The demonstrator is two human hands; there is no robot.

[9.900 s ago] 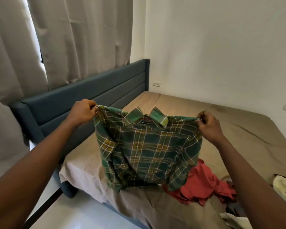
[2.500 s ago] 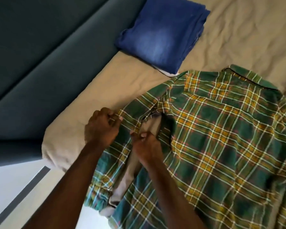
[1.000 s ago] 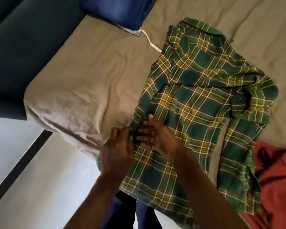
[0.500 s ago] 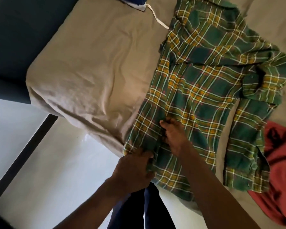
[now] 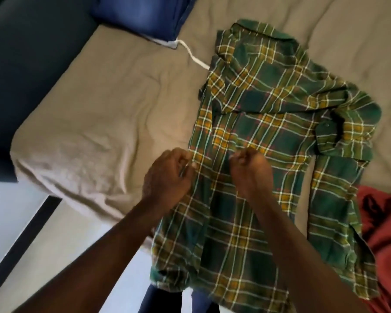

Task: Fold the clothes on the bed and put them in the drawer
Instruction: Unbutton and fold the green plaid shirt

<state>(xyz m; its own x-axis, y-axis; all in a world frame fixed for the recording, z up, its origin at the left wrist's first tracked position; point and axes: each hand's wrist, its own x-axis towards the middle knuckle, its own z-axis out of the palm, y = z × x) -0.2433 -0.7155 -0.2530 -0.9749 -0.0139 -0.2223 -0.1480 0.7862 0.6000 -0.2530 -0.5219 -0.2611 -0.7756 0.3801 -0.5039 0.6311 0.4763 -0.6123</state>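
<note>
A green and yellow plaid shirt [image 5: 269, 123] lies spread on the tan bed sheet [image 5: 113, 105], collar at the far end, hem hanging over the near edge. My left hand [image 5: 167, 175] pinches the shirt's left front edge with curled fingers. My right hand [image 5: 248, 168] pinches the fabric at the middle of the shirt, a short way right of the left hand. One sleeve lies folded along the shirt's right side.
A folded blue garment [image 5: 145, 14] with a white drawstring [image 5: 194, 57] sits at the bed's far left. A red garment [image 5: 384, 233] lies crumpled at the right. The dark blue bed frame [image 5: 27, 71] runs along the left; pale floor [image 5: 7, 224] lies below.
Both hands have moved up the shirt from near the hem toward its middle, and now pinch the fabric. Earlier the shirt was held up in the air, then laid flat.
</note>
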